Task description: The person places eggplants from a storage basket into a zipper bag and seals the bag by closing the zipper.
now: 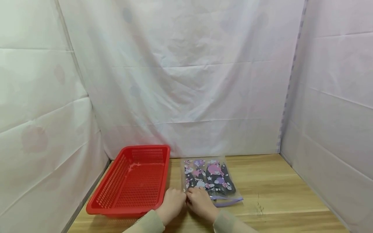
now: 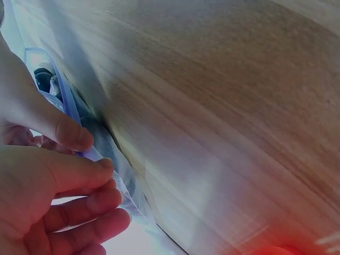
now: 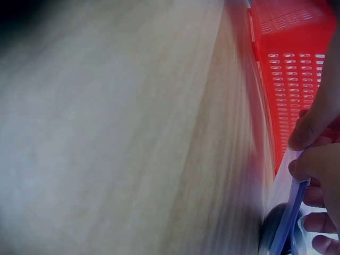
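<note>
A clear zip bag printed with pink, purple and white cartoon figures lies on the table, its purple zip strip along the near edge. Dark items show inside it; their kind is hidden by the print. My left hand pinches the near left corner of the bag between thumb and fingers. Right beside it, my right hand pinches the same edge, thumb on the purple strip. In the left wrist view the bag's mouth gapes at the far end of the strip, with a dark item showing there.
A red plastic basket with slotted walls stands close to the left of my hands. The wood-grain table extends to the right of the bag. White cloth hangs behind and on both sides.
</note>
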`<state>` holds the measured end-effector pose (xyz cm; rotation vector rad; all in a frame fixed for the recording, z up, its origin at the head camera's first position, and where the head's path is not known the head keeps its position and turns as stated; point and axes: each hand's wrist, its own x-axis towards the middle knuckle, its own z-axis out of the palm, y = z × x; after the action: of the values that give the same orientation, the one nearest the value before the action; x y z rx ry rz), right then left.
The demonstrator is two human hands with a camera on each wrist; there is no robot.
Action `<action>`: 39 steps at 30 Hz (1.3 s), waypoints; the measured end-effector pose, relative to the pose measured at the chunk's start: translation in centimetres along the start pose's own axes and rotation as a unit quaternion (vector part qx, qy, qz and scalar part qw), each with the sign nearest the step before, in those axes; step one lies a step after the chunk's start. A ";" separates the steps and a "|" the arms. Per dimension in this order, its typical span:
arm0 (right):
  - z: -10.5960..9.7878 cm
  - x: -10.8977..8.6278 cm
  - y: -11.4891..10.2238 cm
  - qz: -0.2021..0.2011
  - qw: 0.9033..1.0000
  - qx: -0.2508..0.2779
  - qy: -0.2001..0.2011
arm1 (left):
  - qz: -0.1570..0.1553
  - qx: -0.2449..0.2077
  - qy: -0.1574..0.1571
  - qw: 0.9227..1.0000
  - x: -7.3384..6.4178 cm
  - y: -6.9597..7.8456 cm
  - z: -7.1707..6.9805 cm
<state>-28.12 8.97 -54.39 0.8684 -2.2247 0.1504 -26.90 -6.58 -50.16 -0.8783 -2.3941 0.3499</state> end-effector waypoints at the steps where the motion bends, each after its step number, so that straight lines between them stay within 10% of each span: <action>1: 0.0 0.0 0.0 -0.003 1.000 0.001 0.000 | 0.002 0.001 0.006 1.000 0.0 0.0 0.0; 14: -0.5 0.0 0.2 -0.004 0.999 0.031 -0.037 | -0.008 0.013 -0.059 0.998 0.1 0.2 -0.3; 39: -0.1 -0.6 0.6 -0.006 0.998 0.057 -0.036 | -0.014 -0.012 -0.002 1.000 -0.8 0.5 -0.2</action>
<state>-28.13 9.76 -54.64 0.9627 -2.2951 0.2455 -25.99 -6.70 -50.51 -0.8546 -2.4173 0.3128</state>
